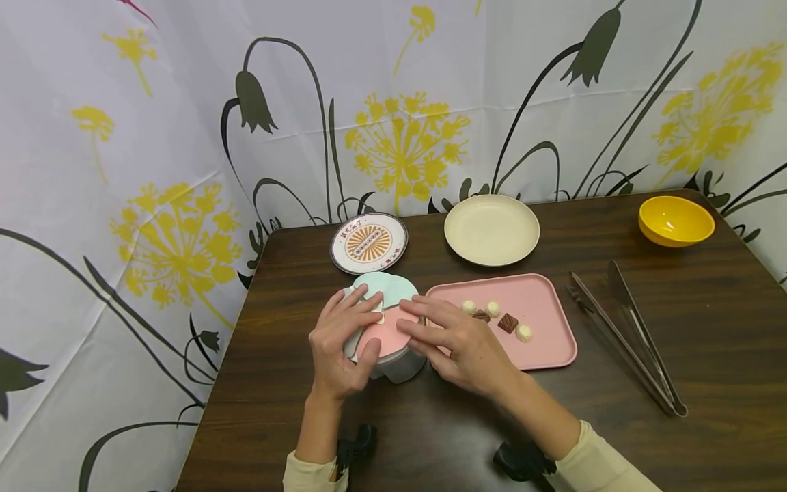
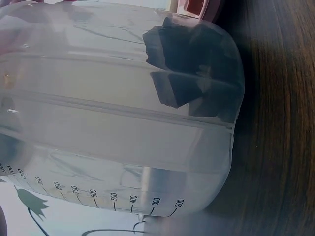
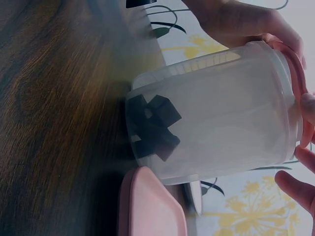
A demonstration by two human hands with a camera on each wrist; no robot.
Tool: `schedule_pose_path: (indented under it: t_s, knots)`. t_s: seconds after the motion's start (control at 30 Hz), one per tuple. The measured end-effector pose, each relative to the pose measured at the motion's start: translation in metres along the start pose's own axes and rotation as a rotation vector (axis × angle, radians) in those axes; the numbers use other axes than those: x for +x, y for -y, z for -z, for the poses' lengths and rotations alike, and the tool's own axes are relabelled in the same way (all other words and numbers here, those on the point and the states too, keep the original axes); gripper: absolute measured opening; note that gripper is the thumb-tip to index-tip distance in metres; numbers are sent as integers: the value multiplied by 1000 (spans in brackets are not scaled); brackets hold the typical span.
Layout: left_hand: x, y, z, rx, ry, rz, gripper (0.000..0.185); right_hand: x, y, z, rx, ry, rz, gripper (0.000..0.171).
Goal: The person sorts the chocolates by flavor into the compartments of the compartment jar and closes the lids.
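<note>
Left hand [image 1: 340,348] wraps around the clear lidded container [image 1: 386,328], fingers curled on its pink-and-teal lid [image 1: 384,311], at the table's [image 1: 707,342] front centre. Right hand [image 1: 451,342] lies flat on the lid, fingers straight. Pink tray [image 1: 547,348] with chocolates [image 1: 507,322] just right.

Overhead head view; close wrist views

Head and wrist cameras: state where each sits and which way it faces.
Head: worn above the table, looking forward and down; shows both hands, left hand and right hand, on the lidded container.
Left wrist: low beside the container, facing its clear wall; no hand plainly visible.
Right wrist: low at table level, facing the container; fingers show at its pink lid.
Shared: both wrist views show dark pieces inside.
</note>
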State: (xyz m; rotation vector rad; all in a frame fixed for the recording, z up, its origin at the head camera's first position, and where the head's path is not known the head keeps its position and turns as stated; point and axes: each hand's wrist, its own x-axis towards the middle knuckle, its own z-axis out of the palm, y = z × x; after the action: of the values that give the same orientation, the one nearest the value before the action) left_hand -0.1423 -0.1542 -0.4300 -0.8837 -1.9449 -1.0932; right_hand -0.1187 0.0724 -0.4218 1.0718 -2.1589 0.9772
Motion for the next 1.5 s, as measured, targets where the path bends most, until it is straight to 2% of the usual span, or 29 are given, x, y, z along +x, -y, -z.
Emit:
schedule_pose_path:
  t_s: [0.6,0.87,1.03,1.17,1.3,1.5]
  knots:
    - [2,1,-2,30,-13,-44,32,-4,1,-3,-99,27,48,34]
    - [1,-1,-1,66,-9,-44,32,-2,4,-6,-115,-38,39,33]
    - [1,-5,-2,136,-36,-41,31,2,8,-8,-151,-89,25,37]
    - [2,-9,-3,188,-54,-43,29,4,10,-8,-147,-90,99,27]
    - [3,-14,2,202,-15,-31,32,6,11,-7,-137,-88,171,23]
    - [5,-19,18,206,64,-9,40,7,5,-2,-130,-77,139,22]
